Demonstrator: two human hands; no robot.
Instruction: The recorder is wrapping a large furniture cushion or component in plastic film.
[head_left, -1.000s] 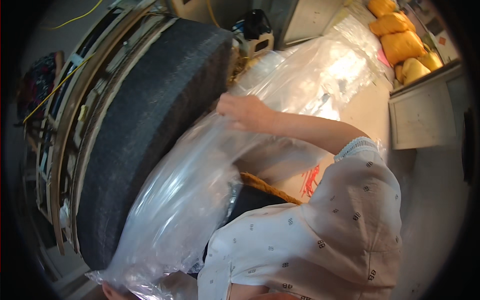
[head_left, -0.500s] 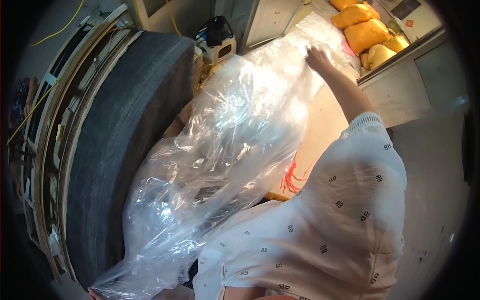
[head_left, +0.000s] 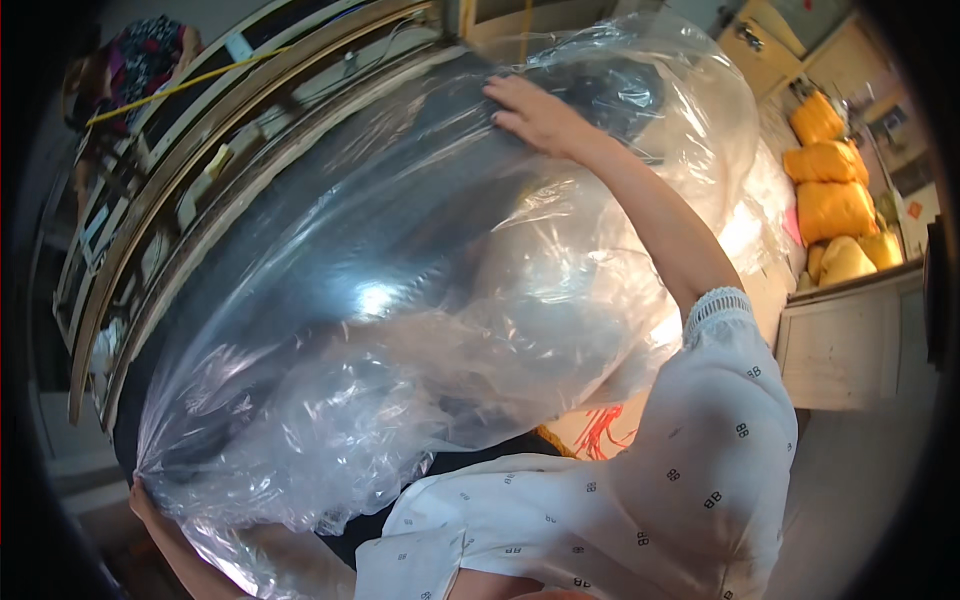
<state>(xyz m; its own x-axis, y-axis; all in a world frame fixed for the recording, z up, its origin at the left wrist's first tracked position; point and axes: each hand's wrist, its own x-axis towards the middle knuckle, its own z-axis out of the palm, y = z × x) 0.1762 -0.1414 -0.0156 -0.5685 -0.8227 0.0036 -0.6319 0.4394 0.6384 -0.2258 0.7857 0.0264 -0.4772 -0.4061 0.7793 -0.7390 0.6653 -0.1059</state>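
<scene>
Down at the near edge, the left hand (head_left: 143, 497) has its fingers pinched on the bunched end of the clear plastic bag (head_left: 400, 330), holding it taut. The bag drapes over the long dark cushion (head_left: 215, 345), which leans against the wooden frames (head_left: 150, 215). Farther up, the right hand (head_left: 535, 115) lies spread, fingers apart, pressing the plastic onto the cushion's far end. Looks like the bagging step, cover half on. Next move calls for drawing the film evenly down both sides without tearing. Yellow sacks (head_left: 830, 165) sit beyond.
</scene>
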